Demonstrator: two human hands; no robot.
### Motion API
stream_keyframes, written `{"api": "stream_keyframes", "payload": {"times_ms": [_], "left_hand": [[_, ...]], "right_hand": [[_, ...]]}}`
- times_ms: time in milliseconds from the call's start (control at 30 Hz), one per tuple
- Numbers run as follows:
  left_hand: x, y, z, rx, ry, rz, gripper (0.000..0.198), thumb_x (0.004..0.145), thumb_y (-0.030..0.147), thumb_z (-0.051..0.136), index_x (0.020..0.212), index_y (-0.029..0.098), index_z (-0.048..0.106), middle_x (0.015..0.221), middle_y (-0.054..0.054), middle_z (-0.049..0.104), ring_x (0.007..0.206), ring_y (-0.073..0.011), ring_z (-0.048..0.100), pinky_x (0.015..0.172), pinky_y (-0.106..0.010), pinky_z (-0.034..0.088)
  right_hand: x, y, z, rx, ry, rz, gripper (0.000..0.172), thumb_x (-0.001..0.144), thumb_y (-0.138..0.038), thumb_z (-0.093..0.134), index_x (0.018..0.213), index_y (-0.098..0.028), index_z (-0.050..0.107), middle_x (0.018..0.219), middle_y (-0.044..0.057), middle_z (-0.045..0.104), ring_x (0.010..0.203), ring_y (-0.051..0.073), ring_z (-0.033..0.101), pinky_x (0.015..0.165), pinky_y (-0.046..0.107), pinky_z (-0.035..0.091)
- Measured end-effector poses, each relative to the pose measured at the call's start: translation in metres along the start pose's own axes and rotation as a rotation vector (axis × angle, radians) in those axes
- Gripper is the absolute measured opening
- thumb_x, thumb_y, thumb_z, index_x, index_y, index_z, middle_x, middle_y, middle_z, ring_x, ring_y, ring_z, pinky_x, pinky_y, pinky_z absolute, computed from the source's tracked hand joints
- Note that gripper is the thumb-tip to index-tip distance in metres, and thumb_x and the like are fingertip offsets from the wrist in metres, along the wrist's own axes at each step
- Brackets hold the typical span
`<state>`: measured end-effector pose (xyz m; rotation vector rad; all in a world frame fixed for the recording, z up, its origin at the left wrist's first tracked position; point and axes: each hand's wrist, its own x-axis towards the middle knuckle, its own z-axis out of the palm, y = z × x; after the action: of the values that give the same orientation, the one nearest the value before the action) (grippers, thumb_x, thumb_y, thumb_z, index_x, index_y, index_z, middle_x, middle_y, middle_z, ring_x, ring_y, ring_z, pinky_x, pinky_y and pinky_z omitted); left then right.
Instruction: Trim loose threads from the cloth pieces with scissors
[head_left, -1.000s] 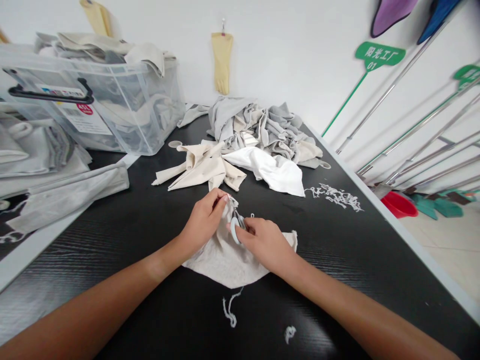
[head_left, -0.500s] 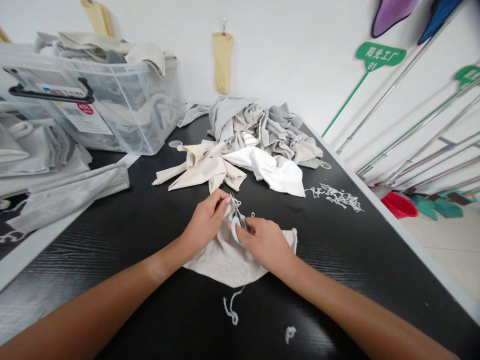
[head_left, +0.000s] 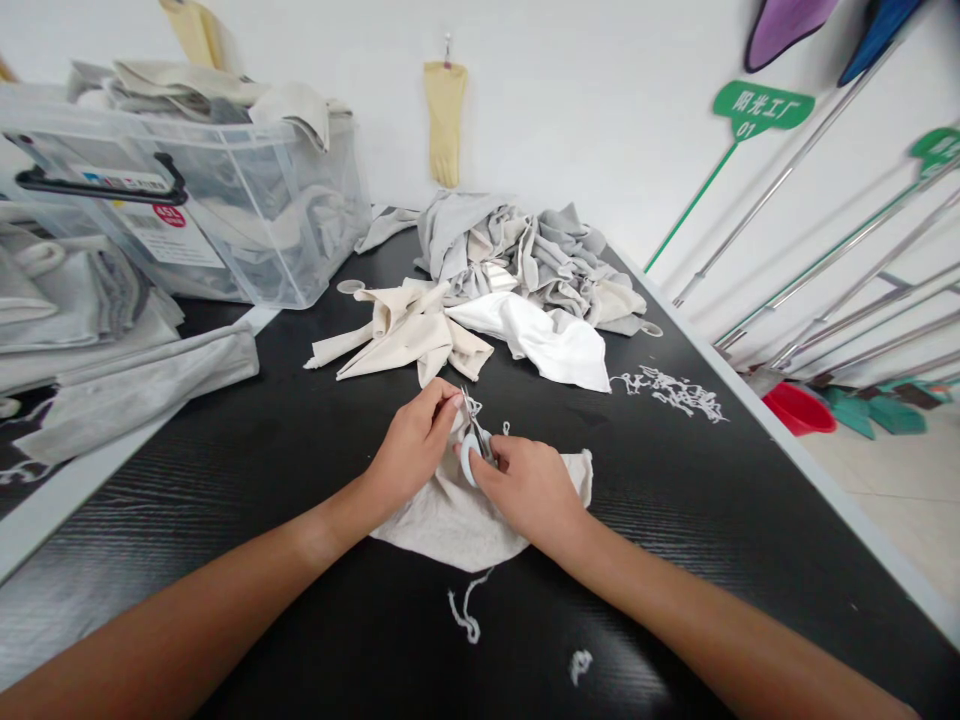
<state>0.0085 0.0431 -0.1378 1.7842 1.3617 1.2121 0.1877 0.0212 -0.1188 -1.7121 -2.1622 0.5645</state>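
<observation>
The step in hand looks like snipping stray threads from the edge of a cloth [head_left: 450, 530], which lies on the black table [head_left: 720, 560] between the person's two hands. The left hand [head_left: 409, 440] is drawn into a tight pinch, thumb against fingers, on the cloth's raised far edge. The right hand [head_left: 532, 490] is curled round the handles of the scissors [head_left: 472, 437], blades pointing away from the body and up beside the left fingertips. Whether the blades are parted or already on a thread is hard to tell — they are small here and partly lost against the pale fringe.

The next move seems to call for a steady pinch, the edge held taut, and a short cut that takes the thread alone — clear of fingertips and weave. A loose thread [head_left: 471, 625] trails by the cloth's near edge, a small tuft [head_left: 580, 666] lies nearer the body, and a heap of threads [head_left: 675, 393] sits off to the right.
</observation>
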Motion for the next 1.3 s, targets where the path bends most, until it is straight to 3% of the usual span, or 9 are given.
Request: {"api": "stream_keyframes", "payload": {"times_ms": [500, 933, 1167, 1300], "left_hand": [[0.0, -0.001, 0.002, -0.018, 0.027, -0.012, 0.022, 0.109, 0.036, 0.046, 0.099, 0.022, 0.061, 0.093, -0.001, 0.066, 0.086, -0.0167, 0.062, 0.081, -0.03, 0.044], [0.0, 0.0, 0.005, -0.033, -0.009, 0.001, 0.022, 0.109, 0.034, 0.045, 0.096, 0.022, 0.059, 0.087, 0.001, 0.062, 0.08, -0.0155, 0.058, 0.077, -0.03, 0.043], [-0.001, 0.002, 0.004, -0.05, -0.028, -0.017, 0.023, 0.109, 0.035, 0.045, 0.1, 0.022, 0.061, 0.09, 0.0, 0.065, 0.082, -0.0158, 0.063, 0.078, -0.03, 0.045], [0.0, 0.0, 0.004, -0.048, -0.022, -0.003, 0.024, 0.109, 0.037, 0.046, 0.099, 0.022, 0.062, 0.092, -0.001, 0.067, 0.085, -0.0168, 0.063, 0.08, -0.03, 0.045]], "right_hand": [[0.0, 0.004, 0.006, 0.035, 0.026, -0.034, 0.053, 0.099, -0.049, 0.058, 0.058, -0.019, 0.043, 0.053, -0.003, 0.047, 0.053, 0.012, 0.032, 0.058, 0.033, 0.017], [0.004, -0.001, -0.005, 0.13, -0.035, 0.023, 0.062, 0.1, -0.061, 0.055, 0.057, -0.02, 0.04, 0.054, -0.003, 0.04, 0.054, 0.012, 0.031, 0.057, 0.033, 0.017], [0.008, 0.006, 0.002, 0.17, 0.017, 0.004, 0.055, 0.098, -0.048, 0.059, 0.056, -0.019, 0.039, 0.054, -0.004, 0.04, 0.055, 0.012, 0.032, 0.057, 0.033, 0.017], [0.012, 0.008, -0.004, 0.267, 0.044, 0.043, 0.056, 0.098, -0.053, 0.059, 0.057, -0.02, 0.039, 0.054, -0.004, 0.039, 0.056, 0.012, 0.033, 0.056, 0.031, 0.02]]}}
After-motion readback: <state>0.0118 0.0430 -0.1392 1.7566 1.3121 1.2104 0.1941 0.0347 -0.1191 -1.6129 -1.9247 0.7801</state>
